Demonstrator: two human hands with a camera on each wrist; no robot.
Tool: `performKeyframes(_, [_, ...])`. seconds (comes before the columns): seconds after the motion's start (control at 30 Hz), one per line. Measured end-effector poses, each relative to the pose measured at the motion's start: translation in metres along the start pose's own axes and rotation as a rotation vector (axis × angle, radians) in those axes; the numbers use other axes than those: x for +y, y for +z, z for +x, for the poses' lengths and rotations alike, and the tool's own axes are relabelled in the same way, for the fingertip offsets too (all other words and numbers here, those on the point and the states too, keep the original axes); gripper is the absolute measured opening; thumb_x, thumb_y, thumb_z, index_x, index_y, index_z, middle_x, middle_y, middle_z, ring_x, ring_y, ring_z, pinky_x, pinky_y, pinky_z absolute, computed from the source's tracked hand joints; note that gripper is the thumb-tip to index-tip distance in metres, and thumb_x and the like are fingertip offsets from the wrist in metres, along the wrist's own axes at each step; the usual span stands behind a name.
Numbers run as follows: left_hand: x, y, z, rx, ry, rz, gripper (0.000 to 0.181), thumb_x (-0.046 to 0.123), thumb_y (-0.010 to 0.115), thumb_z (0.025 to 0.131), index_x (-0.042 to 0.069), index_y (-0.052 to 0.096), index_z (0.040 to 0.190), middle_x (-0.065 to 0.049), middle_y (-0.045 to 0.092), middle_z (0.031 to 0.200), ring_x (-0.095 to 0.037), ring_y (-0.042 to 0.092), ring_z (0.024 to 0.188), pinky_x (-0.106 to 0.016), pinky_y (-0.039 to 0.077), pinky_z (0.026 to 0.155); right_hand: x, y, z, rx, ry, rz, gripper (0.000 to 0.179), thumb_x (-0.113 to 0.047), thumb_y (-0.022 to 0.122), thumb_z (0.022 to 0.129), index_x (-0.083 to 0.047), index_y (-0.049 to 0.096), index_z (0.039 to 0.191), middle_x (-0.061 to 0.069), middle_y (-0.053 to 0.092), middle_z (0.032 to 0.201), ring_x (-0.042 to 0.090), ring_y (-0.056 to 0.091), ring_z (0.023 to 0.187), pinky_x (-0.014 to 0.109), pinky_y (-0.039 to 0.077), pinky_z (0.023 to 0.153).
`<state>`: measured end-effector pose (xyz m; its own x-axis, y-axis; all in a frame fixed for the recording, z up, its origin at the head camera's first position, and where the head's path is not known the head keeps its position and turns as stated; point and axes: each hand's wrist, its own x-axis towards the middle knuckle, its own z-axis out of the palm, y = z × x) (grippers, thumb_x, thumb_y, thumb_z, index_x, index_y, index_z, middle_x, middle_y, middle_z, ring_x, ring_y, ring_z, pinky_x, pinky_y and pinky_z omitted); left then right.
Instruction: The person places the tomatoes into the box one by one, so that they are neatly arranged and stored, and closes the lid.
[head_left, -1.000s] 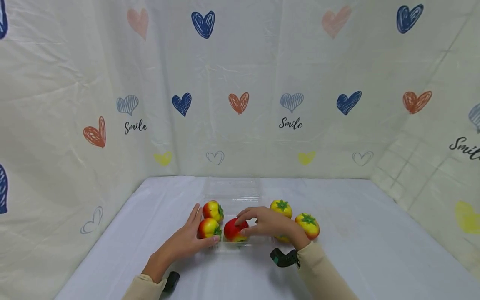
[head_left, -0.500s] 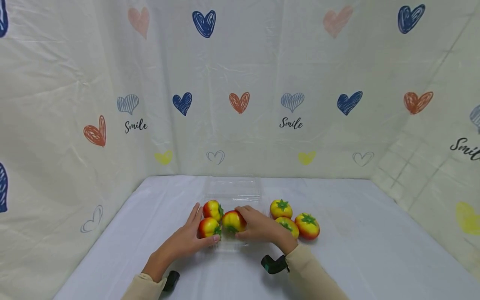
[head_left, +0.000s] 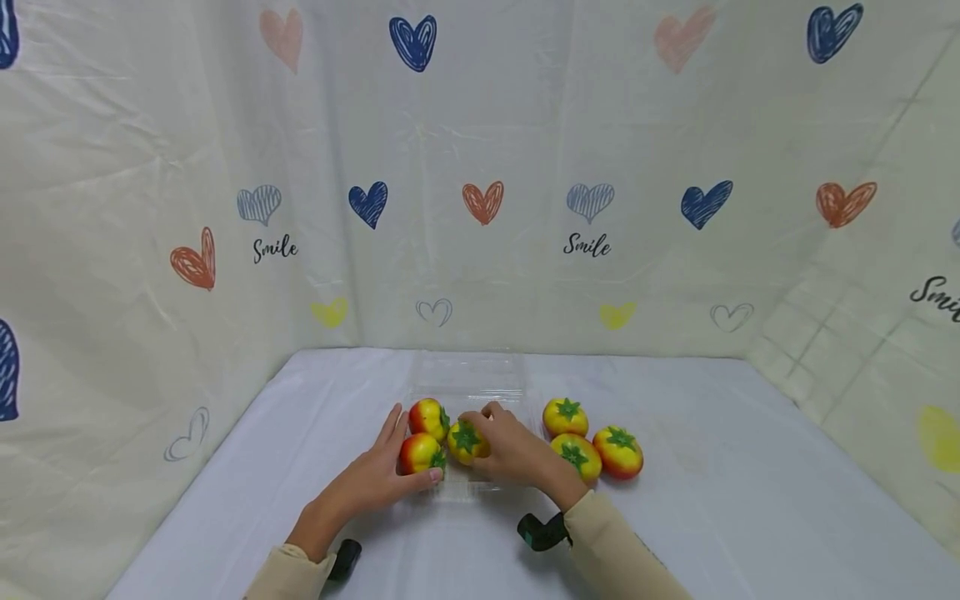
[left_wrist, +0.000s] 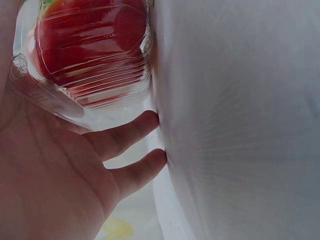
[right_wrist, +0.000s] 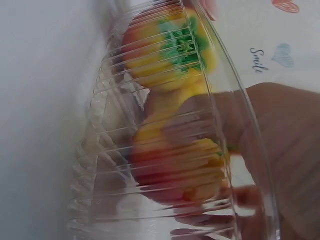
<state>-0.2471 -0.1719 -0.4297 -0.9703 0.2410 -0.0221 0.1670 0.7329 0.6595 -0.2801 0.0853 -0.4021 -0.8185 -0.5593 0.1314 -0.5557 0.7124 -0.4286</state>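
Note:
In the head view, a clear plastic box (head_left: pixel 480 490) stands on the white cloth, its lid tipped back. Two red-and-yellow persimmons (head_left: pixel 422 454) with green leafy tops sit along its left side. My left hand (head_left: pixel 375 479) rests against that side, thumb over the front corner. The left wrist view has two straight fingers (left_wrist: pixel 137 172) reaching down to the cloth, outside the box wall. My right hand (head_left: pixel 517 450) reaches inside and grips a third persimmon (head_left: pixel 463 443), green top facing me. Through the ribbed wall, the right wrist view shows fingers around that persimmon (right_wrist: pixel 170 170).
Right of the box, three more persimmons (head_left: pixel 618 452) lie close together on the white tablecloth (head_left: pixel 720 500). The open lid (head_left: pixel 467 373) lies towards the back edge. A pale curtain (head_left: pixel 517 108) printed with hearts encloses the table behind and at the sides.
My right hand has turned the persimmon inside the box, from red side showing to green top towards me, and shifted slightly left. The left hand has stayed in place.

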Motion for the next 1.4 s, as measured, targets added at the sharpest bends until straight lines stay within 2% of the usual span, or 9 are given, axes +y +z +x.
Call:
performKeyframes(0.13, [-0.001, 0.001, 0.000, -0.003, -0.014, 0.002, 0.125, 0.074, 0.073, 0.086, 0.011, 0.010, 0.173, -0.011, -0.001, 0.180, -0.048, 0.043, 0.148, -0.071, 0.040, 0.113, -0.001, 0.000, 0.001, 0.002, 0.029, -0.088, 0.059, -0.032, 0.086, 0.092, -0.008, 0.063, 0.141, 0.015, 0.064, 0.127, 0.030, 0.059, 0.110, 0.048, 0.058, 0.098])
performKeyframes(0.3, [-0.001, 0.001, 0.000, -0.006, -0.020, -0.006, 0.125, 0.074, 0.073, 0.086, 0.011, 0.011, 0.173, -0.010, 0.000, 0.180, -0.047, 0.043, 0.148, -0.071, 0.040, 0.113, -0.002, -0.002, 0.003, 0.003, 0.061, -0.158, 0.055, -0.037, 0.087, 0.091, -0.005, 0.066, 0.131, 0.011, 0.071, 0.111, 0.028, 0.057, 0.101, 0.044, 0.058, 0.091])
performKeyframes(0.4, [-0.001, 0.002, 0.000, -0.005, -0.016, -0.009, 0.125, 0.074, 0.073, 0.086, 0.011, 0.011, 0.174, -0.009, -0.001, 0.180, -0.046, 0.042, 0.149, -0.070, 0.039, 0.114, -0.003, -0.006, 0.003, -0.042, 0.084, -0.110, 0.054, -0.033, 0.086, 0.091, -0.005, 0.064, 0.131, 0.009, 0.069, 0.109, 0.027, 0.057, 0.100, 0.045, 0.059, 0.092])
performKeyframes(0.57, [-0.005, 0.002, -0.002, 0.007, 0.001, -0.008, 0.124, 0.074, 0.073, 0.088, 0.011, 0.010, 0.173, -0.008, -0.002, 0.180, -0.046, 0.041, 0.150, -0.069, 0.037, 0.116, 0.000, -0.010, 0.004, -0.094, 0.078, 0.029, 0.062, -0.029, 0.083, 0.095, -0.007, 0.058, 0.147, 0.013, 0.064, 0.124, 0.026, 0.060, 0.106, 0.049, 0.058, 0.099])
performKeyframes(0.7, [-0.006, 0.002, -0.002, 0.012, 0.010, -0.010, 0.123, 0.074, 0.072, 0.088, 0.011, 0.009, 0.173, -0.007, -0.003, 0.180, -0.045, 0.042, 0.150, -0.069, 0.038, 0.116, 0.006, -0.008, 0.006, -0.042, 0.048, 0.106, 0.065, -0.027, 0.077, 0.100, -0.009, 0.050, 0.157, 0.018, 0.060, 0.130, 0.025, 0.060, 0.106, 0.050, 0.057, 0.098])
performKeyframes(0.8, [-0.005, 0.002, -0.001, 0.011, 0.012, -0.011, 0.123, 0.075, 0.071, 0.088, 0.013, 0.009, 0.174, -0.007, -0.003, 0.180, -0.045, 0.041, 0.150, -0.069, 0.038, 0.116, 0.008, -0.004, 0.009, 0.026, 0.036, 0.173, 0.062, -0.024, 0.073, 0.103, -0.005, 0.047, 0.157, 0.020, 0.058, 0.131, 0.027, 0.060, 0.106, 0.051, 0.057, 0.099])
performKeyframes(0.97, [-0.004, 0.002, 0.000, 0.014, 0.014, -0.013, 0.123, 0.075, 0.072, 0.087, 0.013, 0.010, 0.174, -0.007, -0.002, 0.180, -0.046, 0.043, 0.149, -0.070, 0.038, 0.115, 0.008, 0.002, 0.012, 0.104, 0.057, 0.248, 0.062, -0.019, 0.072, 0.104, -0.003, 0.044, 0.158, 0.023, 0.056, 0.140, 0.033, 0.060, 0.116, 0.056, 0.053, 0.107])
performKeyframes(1.23, [-0.003, 0.002, 0.001, 0.010, 0.008, -0.018, 0.123, 0.073, 0.073, 0.087, 0.013, 0.010, 0.174, -0.007, -0.002, 0.180, -0.046, 0.044, 0.148, -0.070, 0.039, 0.114, 0.007, 0.009, 0.016, 0.167, 0.120, 0.234, 0.065, -0.027, 0.077, 0.102, -0.001, 0.049, 0.155, 0.025, 0.056, 0.130, 0.032, 0.061, 0.108, 0.054, 0.057, 0.102])
performKeyframes(1.4, [-0.002, 0.001, 0.001, 0.012, 0.008, -0.014, 0.123, 0.073, 0.073, 0.087, 0.013, 0.011, 0.174, -0.006, -0.002, 0.180, -0.047, 0.045, 0.147, -0.070, 0.039, 0.114, 0.004, 0.011, 0.020, 0.195, 0.169, 0.203, 0.069, -0.030, 0.080, 0.099, -0.001, 0.050, 0.155, 0.027, 0.059, 0.135, 0.035, 0.063, 0.113, 0.056, 0.057, 0.101])
